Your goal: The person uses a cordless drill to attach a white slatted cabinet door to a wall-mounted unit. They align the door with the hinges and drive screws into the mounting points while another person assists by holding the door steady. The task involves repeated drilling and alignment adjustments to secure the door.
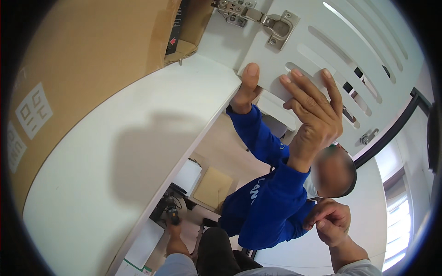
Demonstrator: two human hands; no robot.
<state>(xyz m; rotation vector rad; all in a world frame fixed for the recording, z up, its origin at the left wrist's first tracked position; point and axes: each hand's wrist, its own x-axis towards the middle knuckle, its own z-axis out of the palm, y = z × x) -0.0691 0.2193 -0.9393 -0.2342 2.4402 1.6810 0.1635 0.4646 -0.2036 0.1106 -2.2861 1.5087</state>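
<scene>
Low on the left, my left hand (174,230) is closed round a dark tool with yellow marks, which looks like a cordless drill (172,212). My right hand (330,221) is raised at the lower right, its thumb and fingertips pinched together; anything between them is too small to make out. It is close to a co-worker's blue sleeve (276,207). Above, the co-worker's one hand (317,115) is spread before a white slotted cabinet door (271,64). Their other hand (246,89) is at the cabinet edge. A metal hinge (280,28) joins door and cabinet.
A large cardboard box (96,46) stands on the white cabinet panel (83,170) at left. The co-worker's head (334,172) is close to my right hand. Lower down are a flat cardboard piece (212,187) and white boards (145,244). A black bar (386,142) runs at right.
</scene>
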